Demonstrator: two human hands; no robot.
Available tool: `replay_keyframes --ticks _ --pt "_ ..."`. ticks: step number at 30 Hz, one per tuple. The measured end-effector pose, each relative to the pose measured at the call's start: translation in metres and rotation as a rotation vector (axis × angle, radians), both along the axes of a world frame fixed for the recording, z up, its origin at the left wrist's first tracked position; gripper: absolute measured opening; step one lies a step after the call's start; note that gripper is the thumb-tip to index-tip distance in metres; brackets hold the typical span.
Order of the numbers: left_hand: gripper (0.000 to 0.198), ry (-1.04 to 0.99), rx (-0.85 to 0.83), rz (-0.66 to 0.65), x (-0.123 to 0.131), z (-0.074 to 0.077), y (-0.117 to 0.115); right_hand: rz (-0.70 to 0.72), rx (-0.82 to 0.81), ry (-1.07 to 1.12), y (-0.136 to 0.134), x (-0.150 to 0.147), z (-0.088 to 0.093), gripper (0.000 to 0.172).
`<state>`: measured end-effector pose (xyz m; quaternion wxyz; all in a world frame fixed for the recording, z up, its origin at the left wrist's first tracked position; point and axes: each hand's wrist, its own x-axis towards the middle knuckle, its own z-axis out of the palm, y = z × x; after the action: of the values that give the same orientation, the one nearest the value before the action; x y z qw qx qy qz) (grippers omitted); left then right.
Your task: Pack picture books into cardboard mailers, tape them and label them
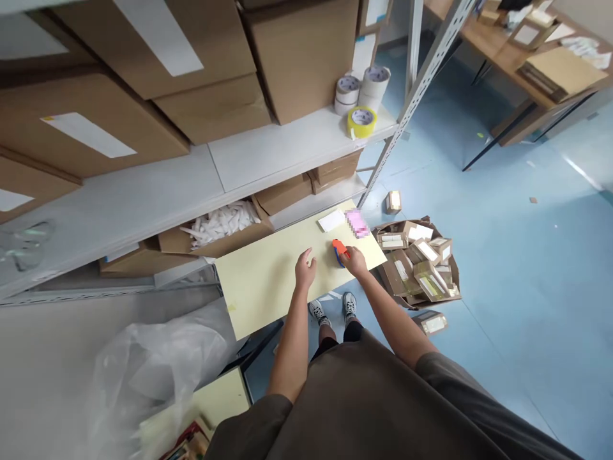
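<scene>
I stand at a pale yellow table (268, 281). My left hand (305, 268) hovers over the table top with its fingers loosely apart and nothing in it. My right hand (355, 259) is closed on an orange and blue tape dispenser (339, 250) resting on the table. Beyond it lie a white card (331, 220) and a pink item (357, 223) near the table's far corner.
An open carton (416, 263) full of small boxes sits on the blue floor to the right. White shelves (268, 153) carry cardboard cartons and tape rolls (361, 96). A clear plastic bag (158, 370) lies at lower left. A wooden desk (536, 57) stands far right.
</scene>
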<state>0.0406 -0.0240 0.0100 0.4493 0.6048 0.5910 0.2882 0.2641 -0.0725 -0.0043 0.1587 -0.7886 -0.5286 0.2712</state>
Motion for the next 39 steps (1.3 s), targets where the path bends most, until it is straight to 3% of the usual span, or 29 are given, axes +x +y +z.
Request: replay_keyframes --ticks 3,8,11,15,18,20,25,27,30,34,39 --pt "0.042 0.022 -0.036 0.001 0.012 -0.023 -0.017 0.062 -0.172 0.002 -0.009 -0.01 -0.033 0.03" --pt "0.042 0.041 -0.105 0.034 0.017 -0.046 -0.04 0.07 -0.346 -0.078 -0.004 -0.027 -0.062 0.05" --pt "0.04 0.041 -0.124 0.062 0.018 -0.043 -0.046 0.063 -0.441 -0.074 0.0 -0.023 -0.063 0.043" --pt "0.037 0.019 -0.093 0.085 0.02 -0.019 -0.044 0.098 -0.379 -0.027 -0.006 -0.006 -0.049 0.048" --pt "0.037 -0.021 -0.056 0.102 0.023 0.011 -0.034 0.161 -0.176 -0.002 -0.01 0.011 -0.025 0.052" --pt "0.037 -0.052 -0.034 0.113 0.025 0.035 -0.024 0.247 -0.017 0.023 -0.007 0.022 0.001 0.052" --pt "0.038 -0.161 0.079 0.142 0.024 0.099 0.008 0.458 0.324 0.013 0.01 0.04 0.086 0.038" --pt "0.038 -0.211 0.121 0.137 0.019 0.123 0.02 0.47 0.403 -0.009 0.012 0.04 0.119 0.028" --pt "0.038 -0.302 0.154 0.061 0.009 0.152 0.033 0.475 0.471 -0.02 0.01 0.035 0.158 0.027" --pt "0.045 -0.428 0.151 -0.11 -0.005 0.179 0.043 0.584 0.514 0.003 0.004 0.027 0.195 0.027" --pt "0.048 -0.455 0.09 -0.232 -0.024 0.194 0.048 0.658 0.455 -0.012 0.001 0.015 0.229 0.025"
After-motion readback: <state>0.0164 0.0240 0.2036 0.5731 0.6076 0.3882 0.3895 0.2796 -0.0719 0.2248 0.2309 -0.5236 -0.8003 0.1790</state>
